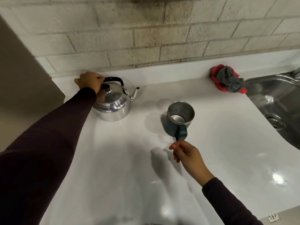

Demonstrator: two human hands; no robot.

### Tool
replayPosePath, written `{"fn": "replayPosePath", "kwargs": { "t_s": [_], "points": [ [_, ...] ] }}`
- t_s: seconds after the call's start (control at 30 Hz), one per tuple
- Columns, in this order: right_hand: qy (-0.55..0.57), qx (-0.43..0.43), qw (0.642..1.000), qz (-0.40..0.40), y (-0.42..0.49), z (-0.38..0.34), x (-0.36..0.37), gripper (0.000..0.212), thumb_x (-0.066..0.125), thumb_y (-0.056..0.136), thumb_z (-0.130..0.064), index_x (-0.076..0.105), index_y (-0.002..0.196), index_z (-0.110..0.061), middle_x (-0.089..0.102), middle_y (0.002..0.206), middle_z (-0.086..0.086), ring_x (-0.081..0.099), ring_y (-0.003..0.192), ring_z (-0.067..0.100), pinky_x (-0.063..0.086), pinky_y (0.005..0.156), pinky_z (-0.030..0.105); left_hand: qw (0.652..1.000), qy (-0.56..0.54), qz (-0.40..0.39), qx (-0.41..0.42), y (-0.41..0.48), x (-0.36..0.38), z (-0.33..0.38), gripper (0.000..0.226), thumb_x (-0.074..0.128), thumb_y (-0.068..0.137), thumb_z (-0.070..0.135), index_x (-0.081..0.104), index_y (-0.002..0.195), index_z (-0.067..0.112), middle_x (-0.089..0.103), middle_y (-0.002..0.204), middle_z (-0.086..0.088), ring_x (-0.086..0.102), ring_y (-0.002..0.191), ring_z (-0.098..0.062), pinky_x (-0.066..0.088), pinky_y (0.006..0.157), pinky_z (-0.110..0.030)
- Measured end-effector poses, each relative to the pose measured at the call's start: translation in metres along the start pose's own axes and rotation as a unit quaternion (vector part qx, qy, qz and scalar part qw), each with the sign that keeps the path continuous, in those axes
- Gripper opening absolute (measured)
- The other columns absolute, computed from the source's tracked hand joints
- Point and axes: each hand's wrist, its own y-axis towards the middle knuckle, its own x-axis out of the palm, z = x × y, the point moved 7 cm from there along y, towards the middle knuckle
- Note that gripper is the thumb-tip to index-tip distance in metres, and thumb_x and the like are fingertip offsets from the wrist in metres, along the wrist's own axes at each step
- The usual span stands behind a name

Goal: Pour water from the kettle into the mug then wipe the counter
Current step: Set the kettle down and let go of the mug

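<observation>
A shiny metal kettle [113, 103] with a black handle and lid knob stands upright at the back left of the white counter [113, 168], spout pointing right. My left hand [90, 82] is closed around the left end of its handle. A dark teal mug [177, 120] with a steel inside stands in the middle of the counter, handle toward me. My right hand [186, 155] hovers just below that handle, fingers loosely curled, holding nothing. A crumpled red and grey cloth [227, 79] lies at the back right.
A steel sink [276, 101] with a drain is set into the counter at the right. A pale brick wall runs along the back. A grey panel borders the counter on the left.
</observation>
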Motion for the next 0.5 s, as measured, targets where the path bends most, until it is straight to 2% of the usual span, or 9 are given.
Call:
{"fn": "replayPosePath", "kwargs": {
  "t_s": [0.1, 0.2, 0.27, 0.37, 0.43, 0.5],
  "points": [
    [0.000, -0.001, 1.000, 0.002, -0.001, -0.001, -0.002, 0.023, 0.051, 0.092, -0.010, 0.067, 0.077, -0.015, 0.057, 0.052, -0.005, 0.051, 0.049, 0.008, 0.045, 0.054, 0.013, 0.999, -0.012, -0.007, -0.047, 0.000, -0.006, 0.002, 0.026, 0.052, 0.089, 0.029, 0.073, 0.104, 0.023, 0.066, 0.117, -0.013, 0.049, 0.115, -0.037, 0.027, 0.099, -0.044],
    [0.001, -0.010, 1.000, 0.014, -0.005, -0.004, -0.008, 0.023, 0.051, 0.093, -0.010, 0.067, 0.077, -0.015, 0.056, 0.054, -0.004, 0.050, 0.048, 0.008, 0.044, 0.053, 0.012, 0.990, -0.124, 0.025, -0.057, -0.025, -0.015, 0.000, 0.032, 0.047, 0.088, 0.023, 0.071, 0.109, 0.023, 0.064, 0.125, -0.009, 0.050, 0.119, -0.036, 0.035, 0.102, -0.043],
    [0.002, -0.017, 1.000, 0.025, -0.008, -0.005, -0.015, 0.022, 0.051, 0.093, -0.010, 0.066, 0.077, -0.013, 0.056, 0.054, -0.003, 0.050, 0.048, 0.008, 0.043, 0.053, 0.011, 0.974, -0.215, 0.055, -0.038, -0.070, -0.013, 0.004, 0.032, 0.047, 0.087, 0.020, 0.072, 0.107, 0.017, 0.067, 0.120, -0.012, 0.056, 0.114, -0.034, 0.043, 0.100, -0.041],
    [0.009, -0.018, 0.999, 0.033, -0.016, -0.002, -0.022, 0.022, 0.051, 0.093, -0.010, 0.066, 0.078, -0.011, 0.056, 0.053, -0.003, 0.050, 0.048, 0.010, 0.043, 0.052, 0.011, 0.952, -0.299, 0.057, 0.017, -0.163, 0.004, 0.014, 0.021, 0.056, 0.085, 0.009, 0.073, 0.095, 0.002, 0.070, 0.103, -0.022, 0.063, 0.095, -0.036, 0.050, 0.087, -0.041],
    [0.010, -0.016, 0.999, 0.038, -0.022, 0.002, -0.026, 0.023, 0.050, 0.093, -0.010, 0.066, 0.077, -0.013, 0.056, 0.052, -0.005, 0.050, 0.048, 0.010, 0.044, 0.052, 0.012, 0.940, -0.336, 0.059, 0.029, -0.222, 0.016, 0.017, 0.015, 0.059, 0.084, 0.003, 0.073, 0.087, 0.008, 0.069, 0.096, -0.016, 0.063, 0.085, -0.027, 0.050, 0.082, -0.033],
    [0.008, -0.013, 0.999, 0.045, -0.030, 0.006, -0.031, 0.024, 0.050, 0.092, -0.009, 0.067, 0.076, -0.015, 0.057, 0.051, -0.005, 0.051, 0.048, 0.010, 0.044, 0.052, 0.013, 0.921, -0.387, 0.015, 0.024, -0.270, 0.029, 0.024, 0.025, 0.057, 0.086, 0.001, 0.070, 0.084, 0.023, 0.067, 0.093, -0.001, 0.060, 0.083, -0.005, 0.044, 0.077, -0.011]
  ]
}}
